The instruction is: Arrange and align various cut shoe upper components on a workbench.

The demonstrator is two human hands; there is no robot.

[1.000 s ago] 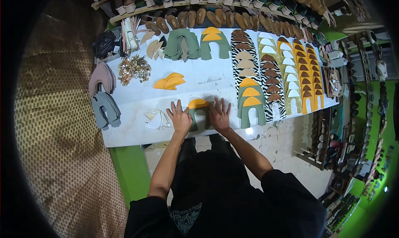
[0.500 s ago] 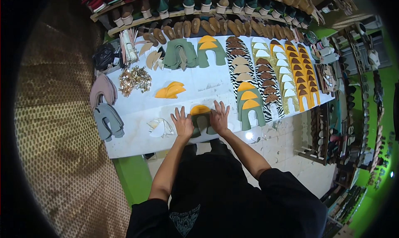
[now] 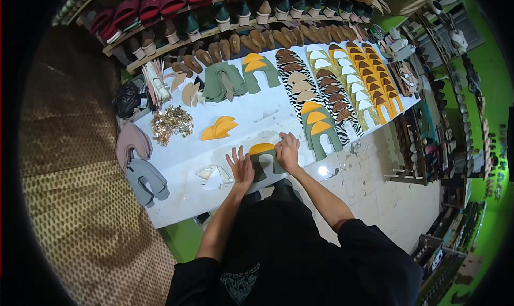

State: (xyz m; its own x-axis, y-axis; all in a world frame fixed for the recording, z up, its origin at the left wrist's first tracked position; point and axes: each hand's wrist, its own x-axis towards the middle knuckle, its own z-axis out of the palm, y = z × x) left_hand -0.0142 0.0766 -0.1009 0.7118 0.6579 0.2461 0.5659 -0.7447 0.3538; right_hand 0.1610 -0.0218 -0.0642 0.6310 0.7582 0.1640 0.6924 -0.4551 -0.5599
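A green U-shaped piece (image 3: pixel 259 167), probably a shoe upper, lies flat at the table's near edge. A yellow half-moon piece (image 3: pixel 262 147) sits along its rounded top. My left hand (image 3: pixel 243 167) is open, its fingers spread and its edge against the green piece's left side. At the opposite corner, my right hand (image 3: pixel 288 152) has its thumb and fingertips drawn together on the end of the yellow piece; the rest of its fingers are curled above. Left of my left hand lie white curved scraps (image 3: pixel 214 176). Several loose yellow half-moons (image 3: pixel 219 128) overlap farther back.
Overlapping green and yellow sets (image 3: pixel 321 130) lie to the right, beside zebra-print strips (image 3: pixel 286 77) and orange strips (image 3: pixel 380 86). Green pieces (image 3: pixel 224 81) are stacked at the back. Grey (image 3: pixel 144 181) and pink stacks (image 3: pixel 132 141) line the left edge. Shoe shelves (image 3: pixel 230 25) stand behind.
The view has shifted, showing more shelf at the upper left. My right hand's spread fingers have drawn together at the yellow piece's right end. My left hand stays beside the green piece.
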